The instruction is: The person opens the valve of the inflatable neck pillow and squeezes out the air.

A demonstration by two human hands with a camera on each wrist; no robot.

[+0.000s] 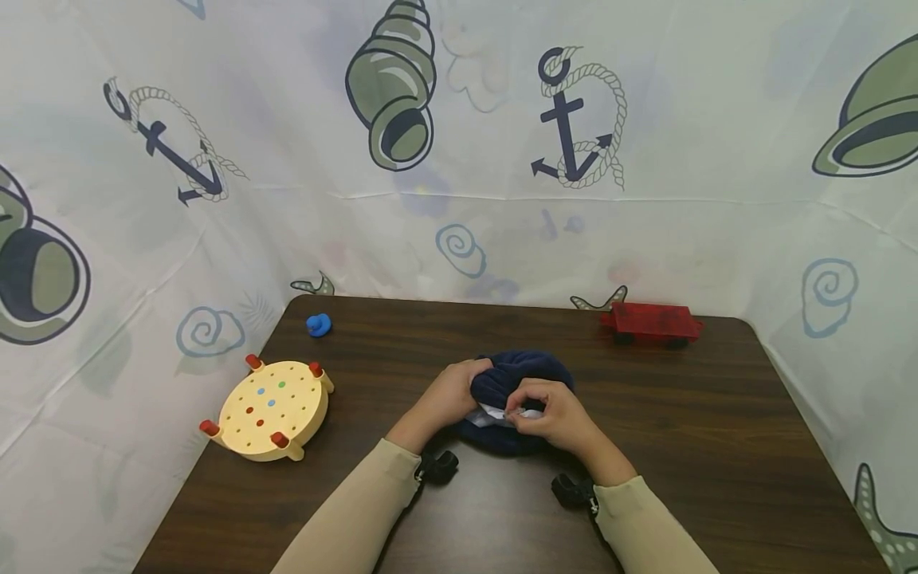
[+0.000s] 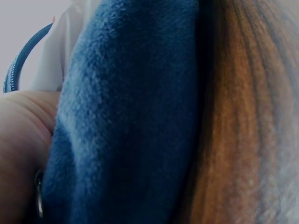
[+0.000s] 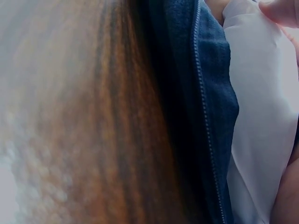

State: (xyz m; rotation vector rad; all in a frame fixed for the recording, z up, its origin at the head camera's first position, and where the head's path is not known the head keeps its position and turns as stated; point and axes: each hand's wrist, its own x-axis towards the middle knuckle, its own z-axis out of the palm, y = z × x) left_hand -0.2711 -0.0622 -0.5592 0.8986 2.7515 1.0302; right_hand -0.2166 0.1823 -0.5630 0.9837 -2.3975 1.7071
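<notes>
A navy blue plush zippered item [image 1: 527, 368], perhaps a pouch or cushion, lies on the table between both hands. Its zipper [image 3: 202, 79] is undone, and smooth white fabric [image 3: 259, 102] shows in the opening. My left hand [image 1: 450, 395] grips the plush at its left upper side; those fingertips are hidden by the cloth. With thumb and forefinger, my right hand [image 1: 552, 413] pinches the white fabric at the opening. A small metal ring [image 2: 39, 193] shows beside the left hand in the left wrist view.
On the left of the dark wooden table [image 1: 717, 446] is a round yellow pegboard-like toy [image 1: 287, 399] with red-tipped legs pointing up. Behind it sits a small blue duck [image 1: 319, 324]. A red wagon [image 1: 653, 321] stands at the back right. Printed cloth [image 1: 495, 159] hangs around the table.
</notes>
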